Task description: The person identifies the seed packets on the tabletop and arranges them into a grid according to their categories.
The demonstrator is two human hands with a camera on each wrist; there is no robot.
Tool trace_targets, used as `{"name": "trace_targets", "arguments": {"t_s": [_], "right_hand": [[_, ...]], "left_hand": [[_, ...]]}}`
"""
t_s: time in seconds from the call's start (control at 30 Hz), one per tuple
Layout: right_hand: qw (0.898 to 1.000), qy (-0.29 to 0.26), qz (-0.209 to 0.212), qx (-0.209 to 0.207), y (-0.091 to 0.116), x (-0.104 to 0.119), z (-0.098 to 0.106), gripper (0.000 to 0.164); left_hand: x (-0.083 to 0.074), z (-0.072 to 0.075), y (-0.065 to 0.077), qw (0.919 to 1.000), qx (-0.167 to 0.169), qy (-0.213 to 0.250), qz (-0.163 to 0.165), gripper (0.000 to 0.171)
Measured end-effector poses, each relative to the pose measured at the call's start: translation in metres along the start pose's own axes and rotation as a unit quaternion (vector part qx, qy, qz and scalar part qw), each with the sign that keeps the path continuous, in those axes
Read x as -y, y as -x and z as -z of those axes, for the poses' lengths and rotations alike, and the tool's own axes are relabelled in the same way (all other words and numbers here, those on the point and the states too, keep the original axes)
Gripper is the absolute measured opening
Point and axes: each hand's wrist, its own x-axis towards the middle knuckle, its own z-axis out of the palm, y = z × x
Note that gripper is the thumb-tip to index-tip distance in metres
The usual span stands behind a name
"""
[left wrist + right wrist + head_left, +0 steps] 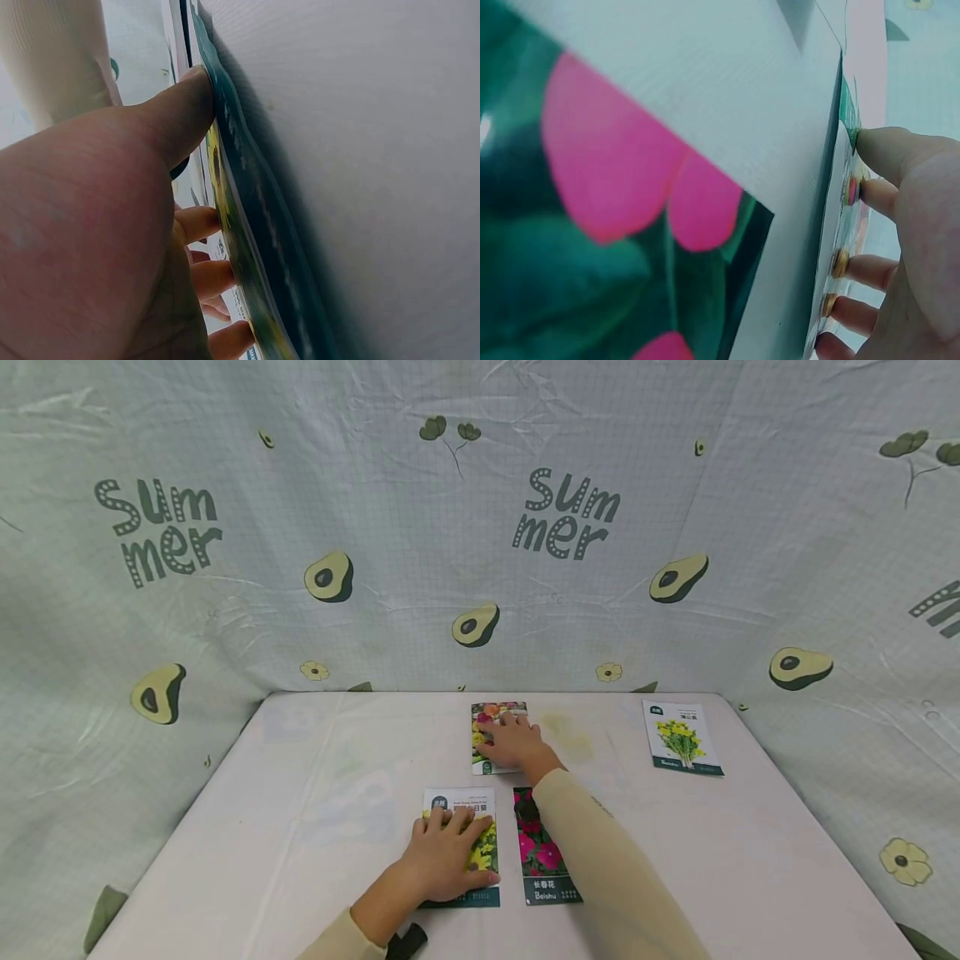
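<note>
Yellow-flower packet [486,852] under left hand [448,853], mixed-flower packet [491,711] under right hand [516,741]

The yellow-flower packet is laid flat in the counter's [337,785] near half, midway between the side edges; it is partly covered by the left hand, whose fingers are spread, with nothing gripped. The mixed-flower packet is set at the middle of the far edge and touched by the right hand, its fingers also spread. A pink-flower packet [546,860] is partly hidden by the right sleeve [615,860]. A dandelion packet [682,737] is placed at the far right corner. The pale counter is enclosed at the far, left and right edges by an avocado-printed curtain [405,527]. Broad stretches of surface are seen toward both side edges.
</note>
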Motion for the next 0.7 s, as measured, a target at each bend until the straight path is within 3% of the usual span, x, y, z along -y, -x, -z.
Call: {"name": "trace_targets", "arguments": {"t_s": [0.7], "right_hand": [[1.000, 0.004, 0.014, 0.013, -0.0078, 0.0098, -0.0037, 0.063]], "left_hand": [[-0.0035, -0.0002, -0.0014, 0.9999, 0.009, -0.006, 0.004, 0.080]]}}
